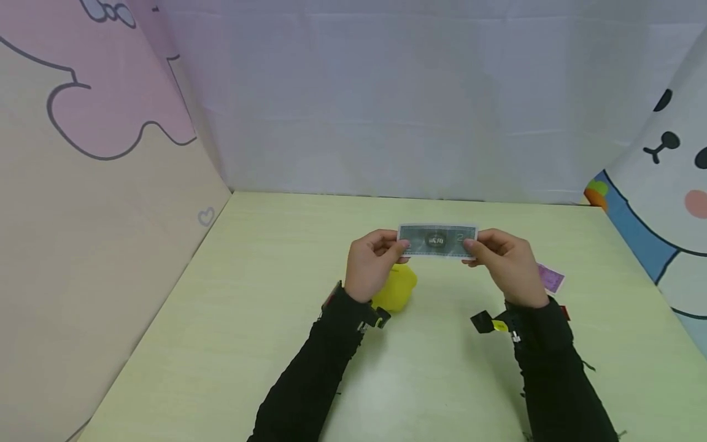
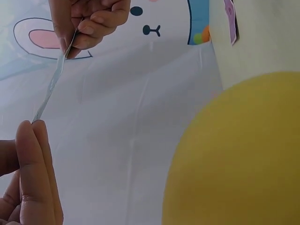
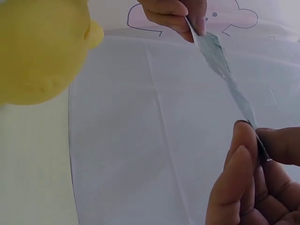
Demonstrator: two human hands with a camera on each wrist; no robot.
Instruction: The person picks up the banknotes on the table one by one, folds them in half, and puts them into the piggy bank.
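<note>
A small green banknote (image 1: 436, 240) is stretched level between both hands above the table, its printed face toward the head camera. My left hand (image 1: 371, 263) pinches its left end between thumb and fingers. At the other end my right hand (image 1: 510, 264) pinches it the same way. Seen edge-on in the right wrist view, the banknote (image 3: 220, 65) looks slightly wavy. Behind the left wrist sits a rounded yellow object (image 1: 399, 288), partly hidden by the hand and sleeve; it looms large in the left wrist view.
A purple banknote (image 1: 550, 279) lies on the table just beyond the right wrist, partly covered by it. The pale yellow-green table (image 1: 265, 276) meets a white cloth backdrop (image 1: 353, 110) at the back. Cartoon-printed panels (image 1: 110, 245) stand at both sides.
</note>
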